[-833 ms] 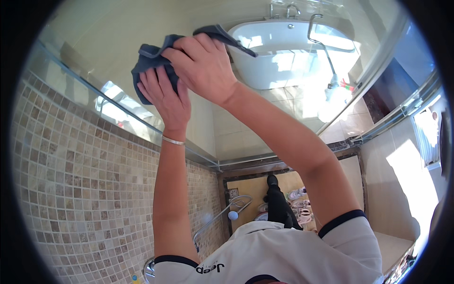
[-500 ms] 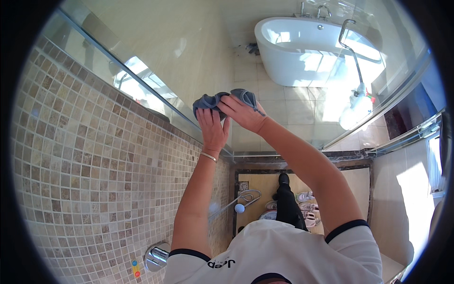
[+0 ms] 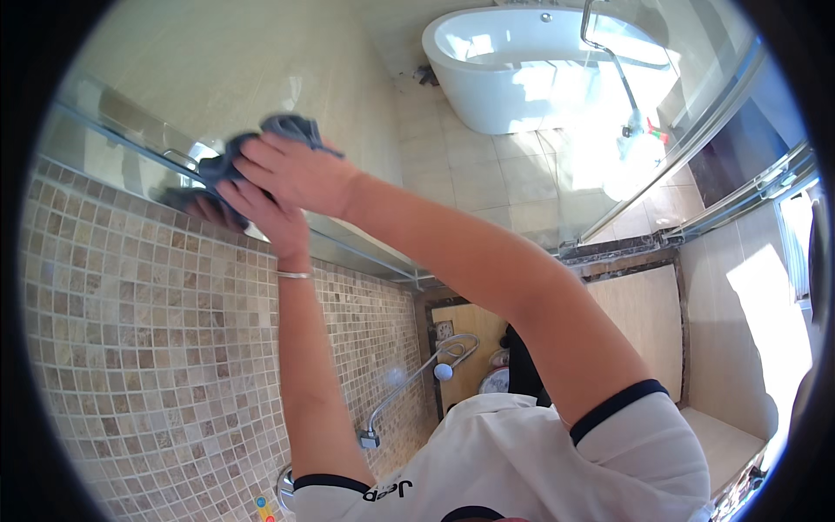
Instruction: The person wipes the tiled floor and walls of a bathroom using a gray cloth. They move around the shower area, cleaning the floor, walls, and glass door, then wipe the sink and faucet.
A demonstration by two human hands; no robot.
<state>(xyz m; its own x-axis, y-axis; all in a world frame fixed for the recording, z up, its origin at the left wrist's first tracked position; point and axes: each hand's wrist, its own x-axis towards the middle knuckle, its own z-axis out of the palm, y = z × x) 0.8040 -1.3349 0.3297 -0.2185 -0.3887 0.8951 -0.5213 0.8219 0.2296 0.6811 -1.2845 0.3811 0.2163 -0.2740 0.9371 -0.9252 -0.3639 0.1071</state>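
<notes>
Both my hands are on a bunched dark grey-blue cloth point(image 3: 291, 130), near the left end of a glass panel point(image 3: 348, 248) beside its metal edge strip. My right hand point(image 3: 300, 174) lies over the cloth, fingers curled on it and pointing left. Just below, my left hand point(image 3: 270, 213), with a silver bracelet point(image 3: 294, 275) on its wrist, presses the lower part of the cloth, its fingers partly hidden by the right hand. Fingers and cloth are mirrored in the shiny surface beside them. Motion blurs the cloth's left end slightly.
Beyond the glass stands a white bathtub point(image 3: 487, 100) with a tall shower pipe point(image 3: 626, 83). Mosaic tiles point(image 3: 174, 348) cover the left wall. Below my arms hang a hand shower point(image 3: 444, 372) and its hose. A window with bright sunlight is at the right.
Both hands have moved left and away from me along the glass, carrying the cloth. My right arm now reaches further across, and the view has shifted.
</notes>
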